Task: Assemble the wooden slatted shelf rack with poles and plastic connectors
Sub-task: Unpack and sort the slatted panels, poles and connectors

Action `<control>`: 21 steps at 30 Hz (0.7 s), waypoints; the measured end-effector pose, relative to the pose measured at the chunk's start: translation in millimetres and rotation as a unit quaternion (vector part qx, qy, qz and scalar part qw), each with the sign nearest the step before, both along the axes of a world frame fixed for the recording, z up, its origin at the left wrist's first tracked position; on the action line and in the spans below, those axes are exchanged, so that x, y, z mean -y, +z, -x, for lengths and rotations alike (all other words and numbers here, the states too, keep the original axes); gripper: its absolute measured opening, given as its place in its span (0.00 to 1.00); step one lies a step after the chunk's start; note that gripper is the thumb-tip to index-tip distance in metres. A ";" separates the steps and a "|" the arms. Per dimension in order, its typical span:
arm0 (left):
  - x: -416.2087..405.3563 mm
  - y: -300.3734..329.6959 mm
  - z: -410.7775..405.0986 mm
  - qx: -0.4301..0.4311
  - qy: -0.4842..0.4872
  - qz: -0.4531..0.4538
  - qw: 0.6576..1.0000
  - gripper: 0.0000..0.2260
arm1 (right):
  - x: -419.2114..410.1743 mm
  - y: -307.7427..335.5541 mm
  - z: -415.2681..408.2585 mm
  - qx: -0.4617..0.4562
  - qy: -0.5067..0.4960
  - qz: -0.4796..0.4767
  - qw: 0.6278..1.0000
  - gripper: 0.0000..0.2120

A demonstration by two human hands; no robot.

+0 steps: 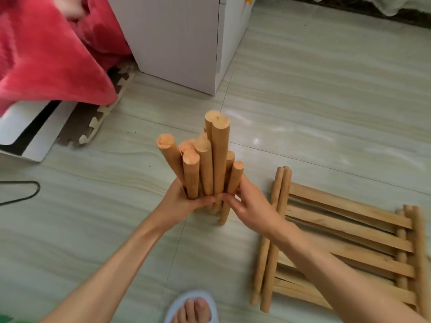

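Note:
A bundle of several round wooden poles (207,164) stands upright on the tiled floor in the middle of the view, their tops at uneven heights. My left hand (184,199) grips the bundle from the left, fingers curled round its lower part. My right hand (247,201) clasps it from the right, fingertips meeting the left hand's at the front. One pole (229,194) leans out at the right of the bundle. A stack of wooden slatted shelf panels (345,243) lies flat on the floor to the right, partly under my right forearm. No plastic connectors are visible.
A white cabinet (182,40) stands behind the poles. A red blanket (46,50) hangs at the upper left over a white box (30,134) and a foam puzzle mat (100,117). A black cable (21,192) lies at the left. My slippered foot (193,306) is at the bottom.

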State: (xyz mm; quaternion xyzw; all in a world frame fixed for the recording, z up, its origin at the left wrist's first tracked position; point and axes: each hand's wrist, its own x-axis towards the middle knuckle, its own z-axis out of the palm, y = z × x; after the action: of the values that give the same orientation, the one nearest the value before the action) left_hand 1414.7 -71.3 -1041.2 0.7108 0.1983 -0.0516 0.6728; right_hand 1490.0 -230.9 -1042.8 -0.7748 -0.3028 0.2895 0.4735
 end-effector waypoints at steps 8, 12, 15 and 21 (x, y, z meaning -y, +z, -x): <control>1.4 -5.3 27.6 -0.047 -0.086 -0.028 0.995 0.20 | 0.9 -3.2 13.9 0.034 0.055 0.008 0.998 0.37; -3.5 4.4 28.7 -0.064 -0.123 -0.037 0.990 0.20 | -6.3 0.1 6.2 0.002 0.083 0.045 0.996 0.43; -12.9 15.4 23.6 -0.036 -0.109 -0.033 0.993 0.18 | -11.1 6.7 -6.8 -0.023 0.110 0.052 0.992 0.38; -15.1 28.2 18.1 -0.005 -0.067 0.017 0.998 0.15 | -18.4 8.2 -10.1 0.012 0.115 0.044 0.992 0.28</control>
State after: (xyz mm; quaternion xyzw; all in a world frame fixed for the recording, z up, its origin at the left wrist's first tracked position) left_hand 1396.6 -56.1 -1013.0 0.7110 0.1529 -0.1033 0.6786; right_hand 1500.1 -212.5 -1034.6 -0.7586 -0.3822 0.3458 0.3987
